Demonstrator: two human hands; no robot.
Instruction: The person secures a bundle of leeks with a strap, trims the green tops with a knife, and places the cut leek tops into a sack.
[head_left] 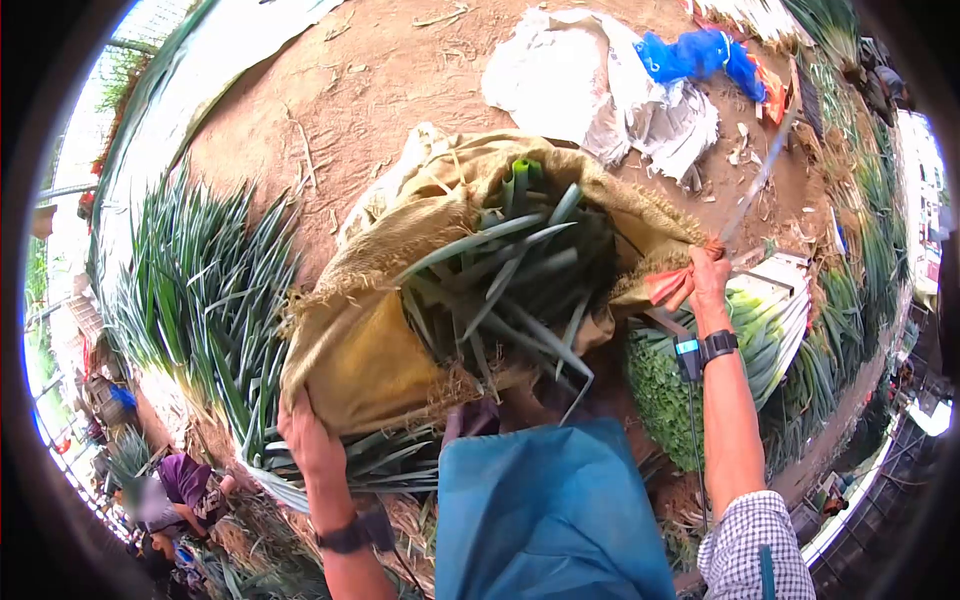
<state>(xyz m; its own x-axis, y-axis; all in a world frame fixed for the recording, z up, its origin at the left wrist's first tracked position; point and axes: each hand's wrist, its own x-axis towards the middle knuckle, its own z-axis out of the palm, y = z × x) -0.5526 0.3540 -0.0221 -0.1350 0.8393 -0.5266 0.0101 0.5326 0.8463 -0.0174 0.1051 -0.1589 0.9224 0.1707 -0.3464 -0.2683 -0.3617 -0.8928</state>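
Note:
A tan woven sack (350,365) lies in front of me with its mouth wide, and long dark-green leaves of leeks or big green onions (520,285) show inside it. My left hand (312,440) is closed on the sack's near left edge, thumb over the cloth. At the right side of the mouth, my right hand (708,285) is closed around a red-orange strip (668,286) against the sack's rim. From that fist a thin pale cord (765,175) runs up and away to the right.
Heaped leeks (195,290) stand left of the sack. On the right are leafy greens (665,395) and pale-stemmed bundles (765,320). White sacking (560,75) and blue netting (700,57) lie on bare soil ahead. Another person (185,490) is low at the left.

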